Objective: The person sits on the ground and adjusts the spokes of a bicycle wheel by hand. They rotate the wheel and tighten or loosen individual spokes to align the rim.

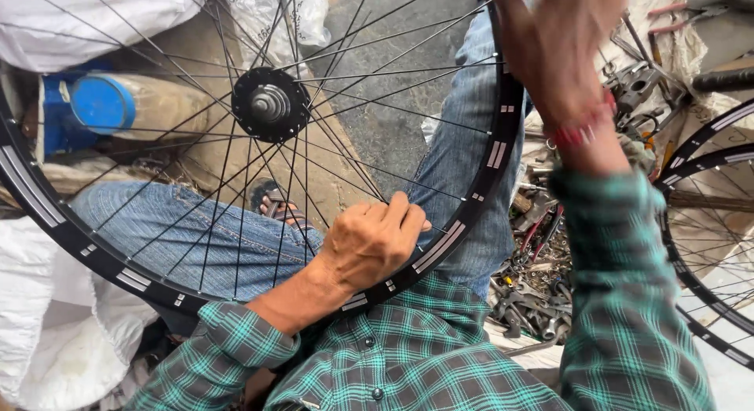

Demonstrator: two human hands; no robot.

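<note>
Across the lap: black bicycle wheel (471, 199), rim resting on both denim-clad knees (181, 234), hub (269, 105) up and left of centre.

Left hand (373, 242) sits inside the rim near its lower edge, fingers curled almost shut, pinching around the spokes (345, 156) where they run into the rim. Whether a small tool is in that grip — cannot tell, the fingers hide it.

Right hand (554, 46) is up at the rim's far right side, blurred; back of the hand faces the camera, fingers bent over the rim edge. Looks like it grips the rim, but how tightly it closes can't be made out. Red band (581, 132) on that wrist.

Second wheel (695, 222) stands just right of the right arm. Pile of metal parts and tools (534, 301) lies on the ground between the two wheels. Blue-capped cylinder (129, 105) seen through the spokes, upper left.
</note>
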